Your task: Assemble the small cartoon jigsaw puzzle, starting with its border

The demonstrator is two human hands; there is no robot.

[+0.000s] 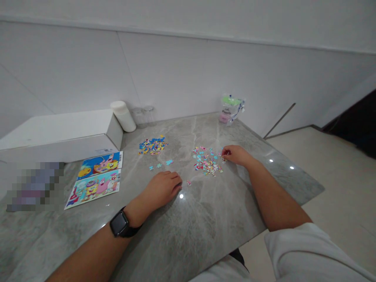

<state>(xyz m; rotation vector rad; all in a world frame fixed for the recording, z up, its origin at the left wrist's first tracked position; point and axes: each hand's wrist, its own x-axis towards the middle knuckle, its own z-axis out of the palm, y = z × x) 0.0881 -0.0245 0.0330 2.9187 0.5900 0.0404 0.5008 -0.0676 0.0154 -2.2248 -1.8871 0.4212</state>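
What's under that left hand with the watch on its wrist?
Grey tabletop shows around the left hand, and one loose puzzle piece lies close beside it, not touching. The hand is palm-down, covering what's beneath, so I can't tell whether anything is there.

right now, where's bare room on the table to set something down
Bare: between the blue pile and pastel pile; between pastel pile and bag; near table, between watch and white sleeve. Crowded: the left, with box, bottle and pictures.
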